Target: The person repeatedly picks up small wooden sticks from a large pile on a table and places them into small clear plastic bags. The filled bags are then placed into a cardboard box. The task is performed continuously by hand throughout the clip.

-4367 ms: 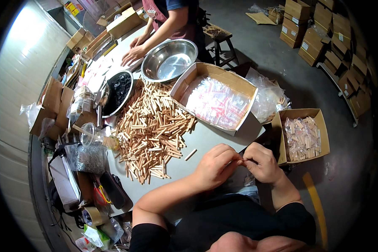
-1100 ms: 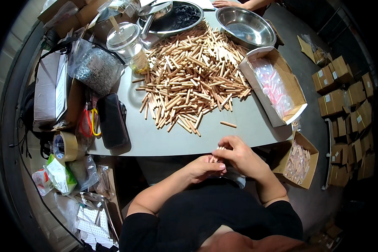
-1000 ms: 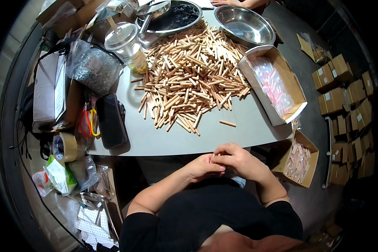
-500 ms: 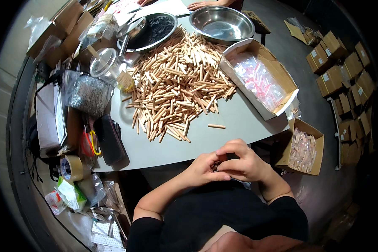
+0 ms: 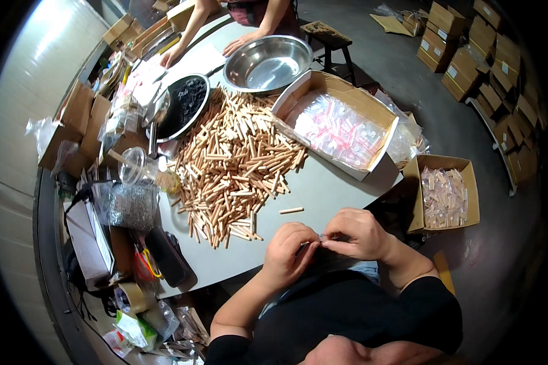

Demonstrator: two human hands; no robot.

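Observation:
At the table's near edge, my left hand (image 5: pixel 290 254) and my right hand (image 5: pixel 360 234) meet fingertip to fingertip. Both are closed in a pinch on a small clear plastic piece (image 5: pixel 322 238); most of it is hidden by the fingers, so its exact kind cannot be made out. Just beyond my hands, one wooden dowel (image 5: pixel 291 210) lies alone on the table. Behind it spreads a big heap of short wooden dowels (image 5: pixel 237 158). To the right of the heap, an open cardboard box (image 5: pixel 380 148) holds clear plastic bags with pinkish-red strips (image 5: pixel 332 125).
Beyond the heap are a steel basin (image 5: pixel 268 64) and a pan of black pieces (image 5: pixel 187 100). Lower right, a carton (image 5: pixel 414 194) contains bagged dowels. A phone-like dark case (image 5: pixel 164 257), scissors (image 5: pixel 147 263) and tape roll (image 5: pixel 134 298) line the left. Across the table, another person's hands (image 5: pixel 246 42) rest near papers.
The view has shifted, showing more of the other person. My hands have gone from cupped together to a fingertip pinch, with the small clear piece now visible between them.

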